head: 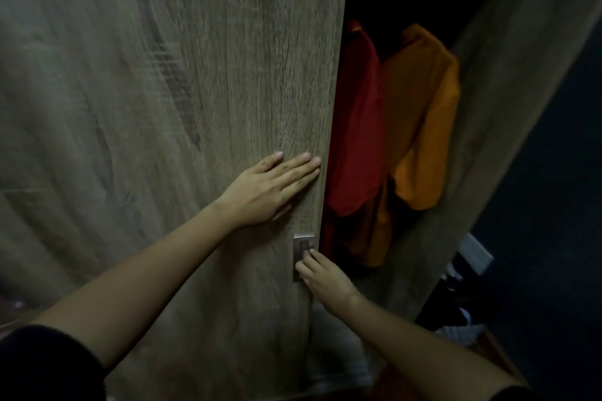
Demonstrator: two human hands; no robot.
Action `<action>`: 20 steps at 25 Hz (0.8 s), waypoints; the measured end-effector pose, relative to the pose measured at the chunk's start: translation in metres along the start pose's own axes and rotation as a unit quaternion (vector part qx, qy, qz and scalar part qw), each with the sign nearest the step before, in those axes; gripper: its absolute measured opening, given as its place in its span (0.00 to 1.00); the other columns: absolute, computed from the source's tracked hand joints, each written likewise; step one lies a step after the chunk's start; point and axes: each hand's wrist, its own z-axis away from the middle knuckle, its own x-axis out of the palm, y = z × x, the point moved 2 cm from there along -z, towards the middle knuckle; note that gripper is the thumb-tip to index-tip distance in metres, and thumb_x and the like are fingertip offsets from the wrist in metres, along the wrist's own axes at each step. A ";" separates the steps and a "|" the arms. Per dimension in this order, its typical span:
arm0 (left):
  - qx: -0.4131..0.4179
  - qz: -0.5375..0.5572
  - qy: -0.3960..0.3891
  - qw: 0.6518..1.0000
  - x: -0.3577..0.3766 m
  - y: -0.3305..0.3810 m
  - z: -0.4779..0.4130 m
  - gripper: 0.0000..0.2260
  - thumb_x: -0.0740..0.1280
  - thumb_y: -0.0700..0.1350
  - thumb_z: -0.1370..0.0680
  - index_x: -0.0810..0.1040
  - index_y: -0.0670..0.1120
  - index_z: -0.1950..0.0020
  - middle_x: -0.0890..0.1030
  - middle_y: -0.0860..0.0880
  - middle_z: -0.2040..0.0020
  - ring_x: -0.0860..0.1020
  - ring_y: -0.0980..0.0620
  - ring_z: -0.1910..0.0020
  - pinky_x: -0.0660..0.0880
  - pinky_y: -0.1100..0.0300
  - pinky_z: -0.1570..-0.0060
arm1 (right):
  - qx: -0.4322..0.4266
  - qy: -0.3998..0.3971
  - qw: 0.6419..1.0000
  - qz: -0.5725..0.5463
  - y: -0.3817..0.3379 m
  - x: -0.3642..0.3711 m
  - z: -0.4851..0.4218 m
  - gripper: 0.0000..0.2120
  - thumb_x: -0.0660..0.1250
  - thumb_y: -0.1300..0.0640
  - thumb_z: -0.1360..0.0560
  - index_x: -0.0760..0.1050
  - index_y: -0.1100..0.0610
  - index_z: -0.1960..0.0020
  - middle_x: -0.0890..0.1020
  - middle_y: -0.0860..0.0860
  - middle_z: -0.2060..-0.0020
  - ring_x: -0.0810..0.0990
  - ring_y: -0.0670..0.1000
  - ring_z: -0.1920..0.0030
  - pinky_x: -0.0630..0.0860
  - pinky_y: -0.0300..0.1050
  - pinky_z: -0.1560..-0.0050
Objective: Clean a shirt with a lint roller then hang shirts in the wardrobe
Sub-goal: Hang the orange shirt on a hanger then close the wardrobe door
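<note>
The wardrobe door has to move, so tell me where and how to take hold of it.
Take the wardrobe door by the small metal handle plate near its free right edge, with fingertips coming in from the front, where the right hand touches it. The rest of the panel looks smooth, so the left hand can only press flat on it.

dim light. wood-grain wardrobe door (163, 107) fills left; dark wall (553, 172) right, white skirting board (479, 252) at base, reddish floor (498, 355).
</note>
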 end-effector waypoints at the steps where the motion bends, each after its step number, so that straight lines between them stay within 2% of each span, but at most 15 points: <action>1: 0.008 -0.004 0.007 1.000 0.001 0.009 -0.018 0.28 0.56 0.48 0.25 0.58 0.43 0.25 0.61 0.47 0.25 0.53 0.51 0.24 0.44 0.52 0.27 | 0.010 -0.018 1.000 0.001 0.008 0.012 0.013 0.25 0.58 0.56 0.22 0.58 0.59 0.27 0.59 0.57 0.28 0.56 0.59 0.27 0.50 0.53 0.25; 3: 0.020 -0.001 0.019 1.000 0.001 0.028 -0.053 0.28 0.55 0.49 0.25 0.60 0.42 0.26 0.64 0.46 0.26 0.59 0.50 0.26 0.44 0.52 0.28 | 0.031 -0.057 0.998 0.009 0.021 0.033 0.038 0.28 0.59 0.53 0.23 0.56 0.58 0.26 0.57 0.57 0.27 0.53 0.60 0.26 0.49 0.54 0.26; 6: 0.028 0.017 0.033 0.999 0.002 0.055 -0.098 0.27 0.55 0.50 0.25 0.62 0.42 0.27 0.65 0.45 0.26 0.61 0.49 0.27 0.44 0.51 0.28 | 0.055 -0.099 0.994 0.008 0.038 0.061 0.071 0.28 0.57 0.52 0.22 0.54 0.58 0.26 0.54 0.58 0.25 0.50 0.60 0.25 0.48 0.54 0.26; 10: 0.029 0.029 0.041 0.998 0.001 0.088 -0.151 0.28 0.58 0.52 0.27 0.65 0.42 0.28 0.68 0.45 0.28 0.66 0.49 0.28 0.51 0.52 0.29 | 0.076 -0.129 0.989 0.000 0.062 0.092 0.108 0.28 0.55 0.54 0.21 0.50 0.60 0.25 0.50 0.58 0.24 0.45 0.59 0.24 0.46 0.53 0.26; 16: 0.026 0.045 0.042 0.998 0.000 0.123 -0.207 0.28 0.55 0.52 0.25 0.62 0.41 0.27 0.67 0.45 0.28 0.65 0.49 0.28 0.51 0.53 0.30 | 0.106 -0.157 0.982 -0.016 0.091 0.132 0.148 0.30 0.56 0.54 0.21 0.48 0.61 0.25 0.49 0.59 0.24 0.45 0.60 0.24 0.44 0.54 0.26; 20: 0.016 0.031 0.021 0.999 -0.007 0.138 -0.229 0.29 0.59 0.52 0.27 0.64 0.42 0.28 0.68 0.45 0.28 0.66 0.48 0.29 0.52 0.52 0.30 | 0.097 -0.161 0.982 0.006 0.104 0.156 0.167 0.28 0.53 0.52 0.20 0.48 0.61 0.25 0.50 0.59 0.24 0.45 0.59 0.24 0.44 0.53 0.26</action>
